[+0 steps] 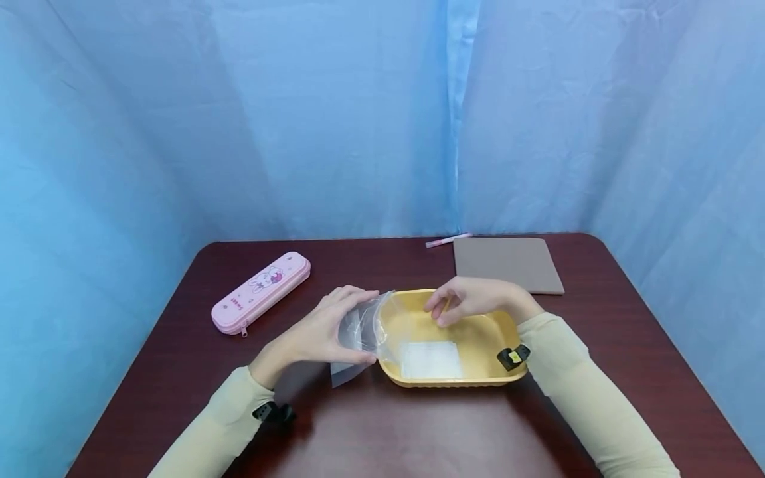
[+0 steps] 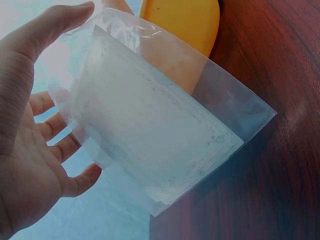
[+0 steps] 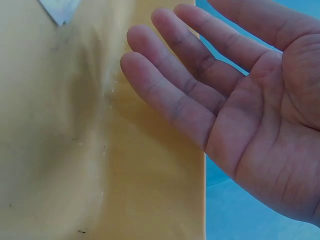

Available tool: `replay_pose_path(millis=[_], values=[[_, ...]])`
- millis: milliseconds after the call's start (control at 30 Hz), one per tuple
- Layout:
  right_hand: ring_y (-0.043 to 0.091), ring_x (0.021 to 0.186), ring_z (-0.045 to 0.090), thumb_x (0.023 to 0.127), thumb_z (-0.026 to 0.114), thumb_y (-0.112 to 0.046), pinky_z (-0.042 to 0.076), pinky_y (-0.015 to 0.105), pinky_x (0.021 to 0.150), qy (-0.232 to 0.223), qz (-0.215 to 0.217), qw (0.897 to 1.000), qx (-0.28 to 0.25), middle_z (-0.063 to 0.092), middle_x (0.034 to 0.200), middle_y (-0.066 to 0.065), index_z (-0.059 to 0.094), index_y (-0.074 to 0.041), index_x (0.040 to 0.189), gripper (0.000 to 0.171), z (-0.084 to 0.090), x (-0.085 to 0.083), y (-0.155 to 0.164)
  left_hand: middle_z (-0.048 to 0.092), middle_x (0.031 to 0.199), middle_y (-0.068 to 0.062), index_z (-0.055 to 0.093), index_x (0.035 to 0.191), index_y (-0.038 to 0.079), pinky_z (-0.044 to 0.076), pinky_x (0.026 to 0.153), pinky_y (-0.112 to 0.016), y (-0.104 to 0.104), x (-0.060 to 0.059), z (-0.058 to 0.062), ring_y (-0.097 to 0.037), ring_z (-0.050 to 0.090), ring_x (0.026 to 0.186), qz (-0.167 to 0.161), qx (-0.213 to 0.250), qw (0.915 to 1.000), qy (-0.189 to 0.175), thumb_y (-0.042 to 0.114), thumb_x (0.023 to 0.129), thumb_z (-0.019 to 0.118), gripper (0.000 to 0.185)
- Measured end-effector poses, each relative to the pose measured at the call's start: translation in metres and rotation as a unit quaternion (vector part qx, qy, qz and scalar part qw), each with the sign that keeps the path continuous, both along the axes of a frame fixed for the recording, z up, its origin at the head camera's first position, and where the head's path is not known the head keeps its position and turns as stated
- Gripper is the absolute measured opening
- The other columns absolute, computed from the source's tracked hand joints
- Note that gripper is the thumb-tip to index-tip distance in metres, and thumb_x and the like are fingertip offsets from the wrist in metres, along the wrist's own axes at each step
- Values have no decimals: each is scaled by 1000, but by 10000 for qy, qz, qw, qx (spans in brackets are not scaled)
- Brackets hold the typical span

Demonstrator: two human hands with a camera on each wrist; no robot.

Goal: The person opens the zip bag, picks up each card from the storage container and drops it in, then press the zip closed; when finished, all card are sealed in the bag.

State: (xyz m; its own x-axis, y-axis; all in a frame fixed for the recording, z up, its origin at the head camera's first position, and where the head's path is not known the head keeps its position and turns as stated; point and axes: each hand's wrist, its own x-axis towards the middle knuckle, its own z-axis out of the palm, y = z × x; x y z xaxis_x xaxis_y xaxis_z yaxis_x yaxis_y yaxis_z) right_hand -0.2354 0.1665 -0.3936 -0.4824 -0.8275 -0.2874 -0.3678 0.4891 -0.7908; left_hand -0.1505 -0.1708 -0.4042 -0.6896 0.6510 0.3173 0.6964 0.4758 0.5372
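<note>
- Two hands are working at one dark red table (image 1: 418,431).
- The left hand (image 1: 325,332) is holding one clear plastic bag (image 1: 358,338). The thumb and fingers are curling around the bag's edges.
- The bag is standing at the left end of the yellow tray (image 1: 478,382), touching it. One bottom corner is resting on the table.
- The right hand (image 1: 469,300) is hovering over the tray. Its fingers are loose and apart, and it is holding nothing.
- One flat white packet (image 1: 430,360) is lying inside the tray.
- One pink pencil case (image 1: 261,291) is lying far to the left.
- One brown board (image 1: 507,264) and one pink pen (image 1: 448,240) are lying at the back, the pen just beside the board.
</note>
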Motion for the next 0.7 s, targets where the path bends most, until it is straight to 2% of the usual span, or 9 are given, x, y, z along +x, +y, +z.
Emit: replay_pose_path(millis=[267, 400, 567, 700], values=[[23, 105, 67, 94, 73, -12, 53, 29, 89, -296, 60, 9995, -3, 70, 114, 19, 62, 10, 128, 42, -3, -2, 2, 51, 137, 6, 46, 151, 16, 37, 101, -49, 0, -1, 0, -16, 43, 127, -13, 16, 10000, -18, 56, 69, 89, 100], [20, 103, 66, 94, 73, -9, 54, 29, 86, -608, 80, 9981, 88, 70, 115, 17, 61, 8, 129, 41, -8, -5, 0, 51, 137, 7, 46, 151, 20, 37, 102, -48, -1, -2, 0, -15, 42, 127, -6, 29, 10000, -62, 55, 70, 89, 99], [15, 100, 63, 94, 72, -8, 54, 31, 82, -1089, -89, 9934, 336, 69, 115, 13, 62, 7, 129, 39, -19, -7, 1, 50, 137, 9, 46, 151, 21, 36, 103, -49, -1, -3, -4, -14, 41, 128, -6, 60, 9999, -127, 53, 70, 89, 98], [13, 98, 65, 95, 72, -8, 55, 38, 85, -1205, -270, 9915, 410, 71, 114, 12, 64, 7, 125, 35, -24, -4, 3, 50, 138, 8, 47, 151, 18, 36, 103, -48, 2, -2, -7, -14, 41, 128, -54, 51, 9999, -128, 54, 70, 89, 98]])
